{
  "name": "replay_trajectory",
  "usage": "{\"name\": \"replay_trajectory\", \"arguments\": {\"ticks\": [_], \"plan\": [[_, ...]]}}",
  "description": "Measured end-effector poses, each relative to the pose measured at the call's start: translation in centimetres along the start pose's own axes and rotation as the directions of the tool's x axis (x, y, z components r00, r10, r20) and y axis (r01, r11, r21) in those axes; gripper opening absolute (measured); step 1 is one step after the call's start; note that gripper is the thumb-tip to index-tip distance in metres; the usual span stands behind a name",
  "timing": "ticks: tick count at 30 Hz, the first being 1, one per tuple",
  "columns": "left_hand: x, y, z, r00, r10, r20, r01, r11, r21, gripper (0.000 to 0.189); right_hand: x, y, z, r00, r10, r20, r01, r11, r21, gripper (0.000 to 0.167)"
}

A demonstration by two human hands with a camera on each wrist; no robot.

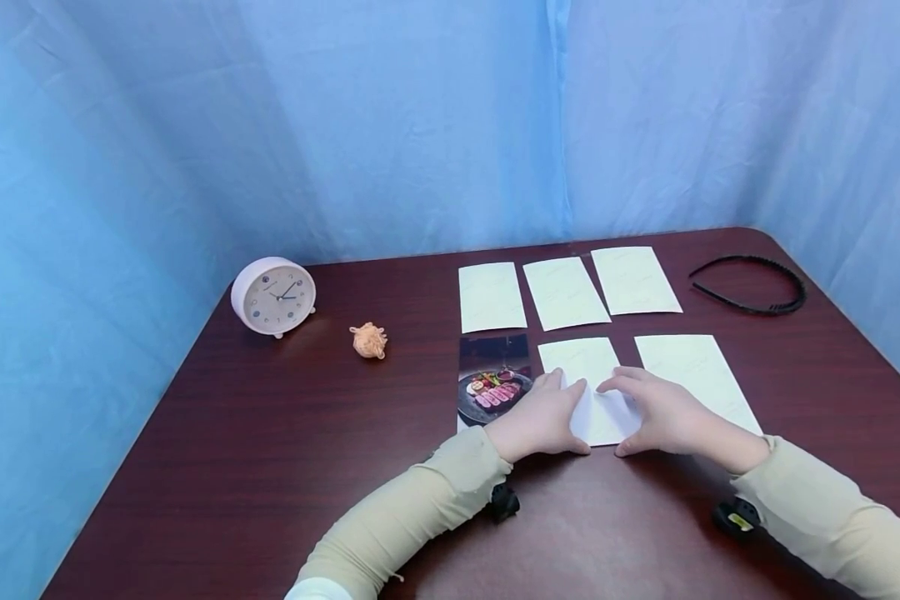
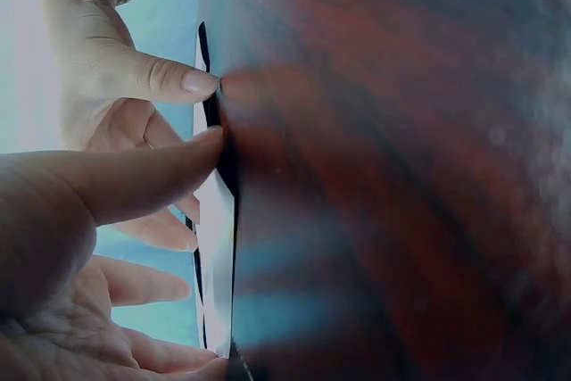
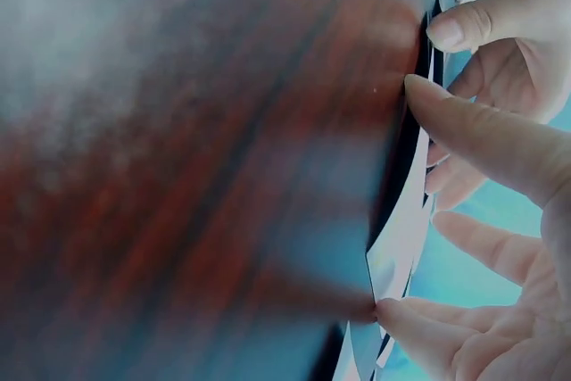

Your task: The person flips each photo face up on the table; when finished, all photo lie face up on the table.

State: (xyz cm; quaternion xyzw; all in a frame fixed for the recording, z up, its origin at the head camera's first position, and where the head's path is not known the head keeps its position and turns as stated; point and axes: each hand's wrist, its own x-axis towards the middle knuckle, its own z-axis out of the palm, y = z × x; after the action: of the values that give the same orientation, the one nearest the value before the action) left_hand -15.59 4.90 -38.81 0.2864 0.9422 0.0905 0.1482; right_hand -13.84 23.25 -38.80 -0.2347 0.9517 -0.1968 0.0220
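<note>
A white card (image 1: 581, 357) lies in the middle of the front row, between my two hands. My left hand (image 1: 543, 414) grips its left side, the thumb at the near corner and the fingers further up the edge. On the other side my right hand (image 1: 667, 417) holds the card the same way. The card's near part bows between them, and both wrist views show its near edge (image 2: 219, 252) bent, with the thumbs at it. Close by my left hand is a photo card of sliced meat on a dark plate (image 1: 495, 387), partly covered by that hand.
Another white card (image 1: 693, 367) lies to the right, partly behind my right hand. Behind stands a row of three white cards (image 1: 566, 292). A black headband (image 1: 776, 310) is at the far right, a white clock (image 1: 277, 298) and a tan stringy bundle (image 1: 369, 341) at the left.
</note>
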Motion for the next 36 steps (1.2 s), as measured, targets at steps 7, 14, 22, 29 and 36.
{"name": "replay_trajectory", "arguments": {"ticks": [7,14,22,29,36], "plan": [[0.0,-0.2,0.1,0.998,0.056,-0.004,-0.056,0.996,0.071,0.08,0.2,0.0,0.0,1.0,-0.013,-0.016,0.012,0.999,-0.036,0.06],[-0.2,-0.4,-0.1,0.989,0.134,0.065,-0.145,0.969,0.198,0.064,0.2,0.0,-0.3,0.998,-0.068,0.017,0.069,0.994,-0.087,0.052],[-0.6,-0.5,-0.7,0.959,0.27,0.092,-0.284,0.921,0.266,0.037,0.2,0.0,-1.2,0.99,-0.102,0.096,0.108,0.992,-0.06,0.042],[-0.6,-1.4,-1.1,0.971,0.24,-0.009,-0.24,0.971,0.01,0.028,0.0,0.8,-2.4,0.987,-0.117,0.113,0.115,0.993,0.023,0.03],[-1.0,-1.9,-1.2,0.962,0.243,-0.123,-0.255,0.962,-0.096,0.023,-0.5,1.3,-2.5,0.997,-0.074,-0.006,0.074,0.991,0.114,0.025]]}}
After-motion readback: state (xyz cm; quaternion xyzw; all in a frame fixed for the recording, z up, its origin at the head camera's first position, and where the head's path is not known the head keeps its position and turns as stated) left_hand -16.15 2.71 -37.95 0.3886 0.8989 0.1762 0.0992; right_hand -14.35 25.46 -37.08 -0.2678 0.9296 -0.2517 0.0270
